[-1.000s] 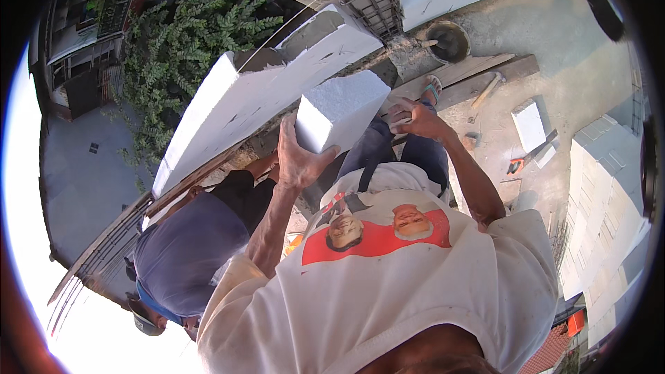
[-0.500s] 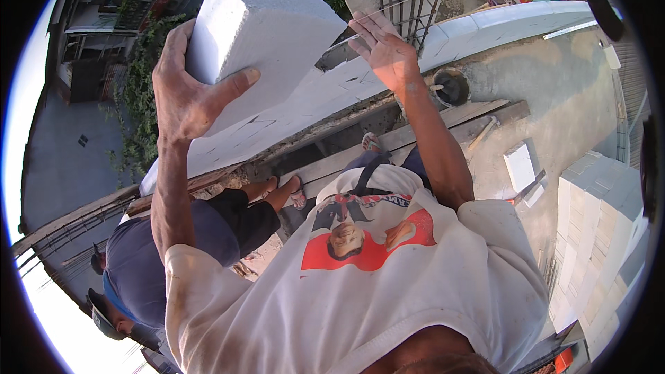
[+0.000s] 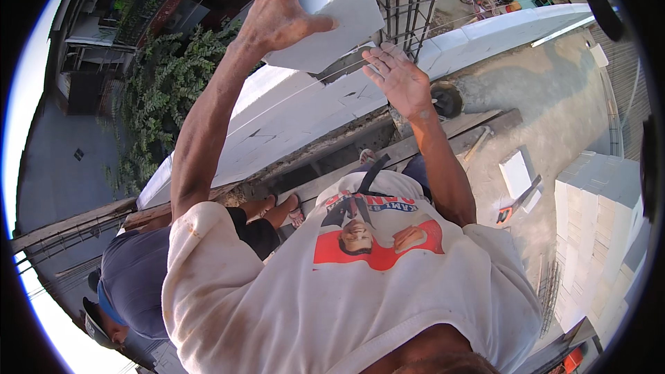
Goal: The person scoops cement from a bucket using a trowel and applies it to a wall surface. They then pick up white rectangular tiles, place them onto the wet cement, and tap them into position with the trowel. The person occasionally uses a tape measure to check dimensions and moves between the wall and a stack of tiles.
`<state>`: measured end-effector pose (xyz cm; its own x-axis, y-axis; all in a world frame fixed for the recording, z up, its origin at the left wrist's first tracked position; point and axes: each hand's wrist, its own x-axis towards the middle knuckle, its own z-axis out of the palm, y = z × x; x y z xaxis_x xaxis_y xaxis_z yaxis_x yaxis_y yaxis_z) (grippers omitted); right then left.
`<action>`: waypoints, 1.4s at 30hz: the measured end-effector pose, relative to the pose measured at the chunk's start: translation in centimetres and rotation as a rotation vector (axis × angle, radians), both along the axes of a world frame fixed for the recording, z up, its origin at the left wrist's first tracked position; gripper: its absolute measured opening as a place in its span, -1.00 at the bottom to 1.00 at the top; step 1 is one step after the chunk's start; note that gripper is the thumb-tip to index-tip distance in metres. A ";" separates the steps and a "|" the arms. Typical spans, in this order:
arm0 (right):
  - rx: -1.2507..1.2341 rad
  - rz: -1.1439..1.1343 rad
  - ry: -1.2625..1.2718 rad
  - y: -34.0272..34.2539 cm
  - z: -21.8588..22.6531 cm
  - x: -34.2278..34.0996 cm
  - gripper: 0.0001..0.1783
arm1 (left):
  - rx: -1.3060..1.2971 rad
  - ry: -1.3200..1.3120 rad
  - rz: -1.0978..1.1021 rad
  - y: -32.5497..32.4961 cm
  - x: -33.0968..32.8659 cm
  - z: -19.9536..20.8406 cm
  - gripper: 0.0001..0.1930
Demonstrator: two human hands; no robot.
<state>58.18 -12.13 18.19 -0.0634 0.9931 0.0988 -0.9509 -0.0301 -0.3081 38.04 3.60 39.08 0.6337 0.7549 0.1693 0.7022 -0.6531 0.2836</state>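
My left hand (image 3: 287, 17) grips a white lightweight concrete block (image 3: 343, 28) by its left end, with the thumb across the near face. The block is held tilted over the top of a white block wall (image 3: 312, 111), beside a rebar column (image 3: 409, 3). Whether its underside touches the wall cannot be seen. Just below the block's right side is my right hand (image 3: 402, 79), its dusty fingers stretched out and holding nothing. A taut string runs along the wall near both hands.
Wooden planks (image 3: 450, 127) lie along the wall's foot, near a dark bucket (image 3: 447, 100). On the right are a hammer (image 3: 478, 144), a loose block (image 3: 515, 174), an orange-handled saw (image 3: 519, 199) and stacked blocks (image 3: 592, 228). A co-worker (image 3: 138, 277) bends at the left.
My left hand has carried the block to the right and farther away, toward the rebar column. My right hand has shifted slightly right and nearer, still open.
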 end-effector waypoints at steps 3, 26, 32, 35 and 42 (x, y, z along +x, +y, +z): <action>-0.044 -0.005 -0.011 0.5 0.0 0.1 -0.42 | -0.022 0.012 -0.017 0.6 1.0 -2.1 0.04; -0.370 -0.029 -0.593 4.2 -3.1 0.8 -0.22 | -0.109 0.229 -0.015 2.8 2.4 -10.5 0.10; -0.341 -0.020 -0.915 3.9 -3.6 -0.6 0.01 | -0.169 0.260 -0.021 3.3 2.4 -13.1 0.12; -0.372 -0.035 -0.956 4.1 -4.8 -0.8 0.14 | -0.180 0.256 -0.038 3.7 2.3 -14.0 0.11; -0.405 0.037 -1.006 4.7 -7.2 0.4 0.16 | -0.231 0.286 -0.030 3.7 2.8 -14.9 0.08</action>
